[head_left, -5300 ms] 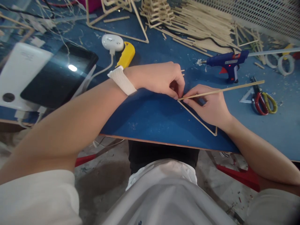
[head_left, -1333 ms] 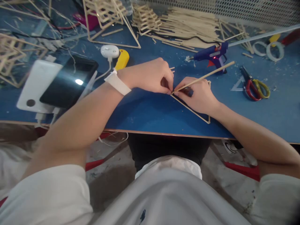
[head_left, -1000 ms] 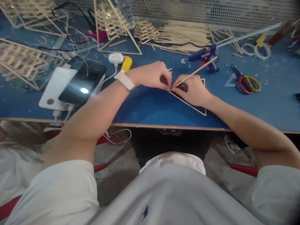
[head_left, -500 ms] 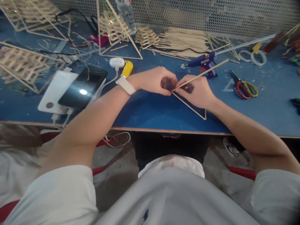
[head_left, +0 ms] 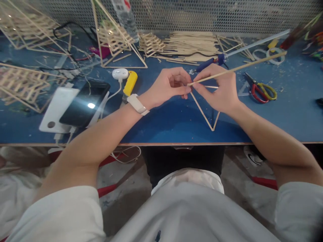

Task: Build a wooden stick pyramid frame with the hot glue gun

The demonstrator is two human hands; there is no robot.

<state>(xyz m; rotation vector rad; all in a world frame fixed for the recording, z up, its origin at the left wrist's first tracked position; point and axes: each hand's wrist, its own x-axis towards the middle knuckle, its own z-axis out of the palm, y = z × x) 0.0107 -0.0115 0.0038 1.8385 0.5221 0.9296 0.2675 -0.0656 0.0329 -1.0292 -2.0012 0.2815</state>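
Observation:
My left hand (head_left: 174,83) pinches the corner of a triangle of thin wooden sticks (head_left: 202,110) between thumb and fingertips. The triangle is lifted and tilted, its lowest corner toward the table's front edge; part of it hides behind my right hand (head_left: 220,88). A longer wooden stick (head_left: 252,66) is pinched near its end in that right hand. Its end meets the triangle's corner at my left fingertips, and its free end slants up to the right. Just behind my right hand lies a blue glue gun (head_left: 207,64) with a clear glue stick (head_left: 257,42), partly hidden.
Right of my hands lie scissors (head_left: 263,91) and tape rings (head_left: 277,56). A pile of wooden sticks (head_left: 190,45) lies at the back beside stick pyramids (head_left: 114,37). On the left are a black phone (head_left: 84,104), a white power bank (head_left: 59,109) and a yellow-handled tool (head_left: 130,83).
The triangle's corner has risen slightly off the table and the frame has tilted. The long stick has swung lower and farther right. My right hand has shifted up and right, covering part of the glue gun.

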